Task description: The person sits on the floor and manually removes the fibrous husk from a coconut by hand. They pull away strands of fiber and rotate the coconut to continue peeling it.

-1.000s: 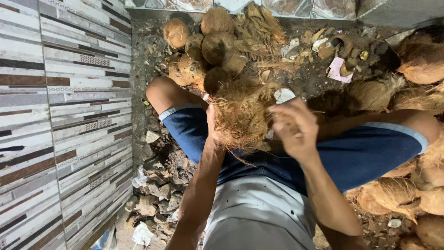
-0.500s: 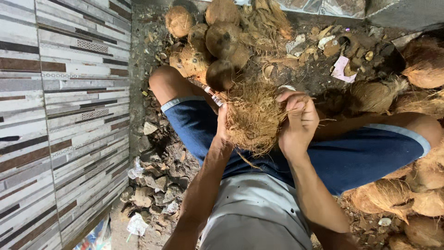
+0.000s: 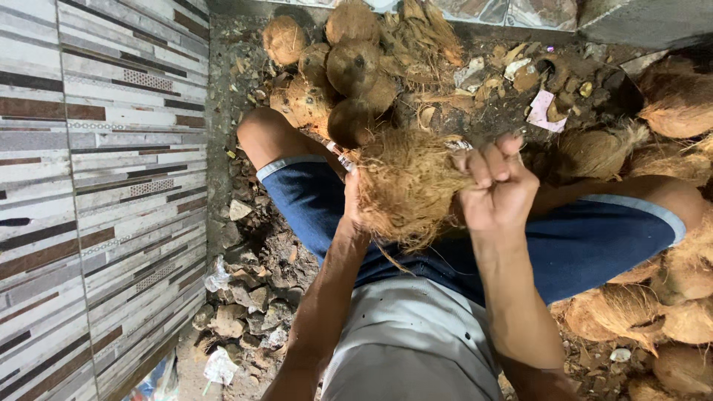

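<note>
I hold a fibrous brown coconut [image 3: 405, 189] over my lap, between my knees in blue shorts. My left hand [image 3: 352, 200] presses against its left side, mostly hidden behind the husk fibres. My right hand [image 3: 494, 186] is clenched on a tuft of husk fibre at the coconut's right side. A small striped object pokes out by my left hand at the coconut's upper left; I cannot tell what it is.
A pile of husked coconuts [image 3: 349, 70] lies on the dirt ahead. Unhusked coconuts and husk pieces [image 3: 668, 96] are heaped at the right. A tiled wall [image 3: 96, 186] runs along the left, with rubble and scraps [image 3: 245, 297] at its foot.
My right hand has gone from spread fingers over the coconut to a tight fist on the fibres at its right side. The coconut has shifted slightly.
</note>
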